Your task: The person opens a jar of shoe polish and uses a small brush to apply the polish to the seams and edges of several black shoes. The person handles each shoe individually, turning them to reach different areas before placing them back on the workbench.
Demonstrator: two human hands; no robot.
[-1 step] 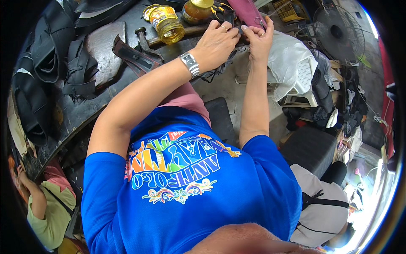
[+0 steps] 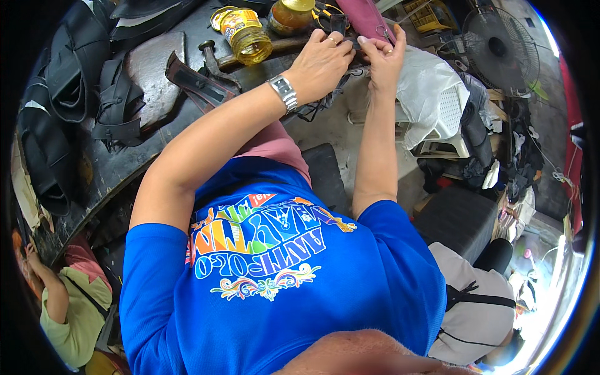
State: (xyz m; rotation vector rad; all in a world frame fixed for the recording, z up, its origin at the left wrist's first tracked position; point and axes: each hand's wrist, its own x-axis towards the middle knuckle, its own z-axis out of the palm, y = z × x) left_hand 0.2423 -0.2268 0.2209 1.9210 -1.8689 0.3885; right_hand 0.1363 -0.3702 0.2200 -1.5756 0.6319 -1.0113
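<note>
My left hand [image 2: 322,65], with a metal watch on the wrist, is closed by its fingertips on a small black strap [image 2: 339,25] above the table's near edge. To its right, my right hand [image 2: 382,62] is bent in a pinch at the same dark piece; the fingers hide most of it. A maroon pouch [image 2: 364,19] with a zipper ring lies just beyond both hands. Left of my left hand are a hammer [image 2: 210,61] with a wooden handle, a tipped open glass jar [image 2: 250,47] of yellow stuff, and an upright jar [image 2: 291,17] with a yellow lid.
On the black table [image 2: 119,165] lie black shoe uppers [image 2: 119,100], a worn flat slab [image 2: 159,75] and dark strips [image 2: 197,81]. Yellow-handled scissors [image 2: 326,11] rest behind the jars. Rightward stand a plastic-draped white stool [image 2: 437,112] and a fan [image 2: 502,47]. Another person [image 2: 75,306] is at lower left.
</note>
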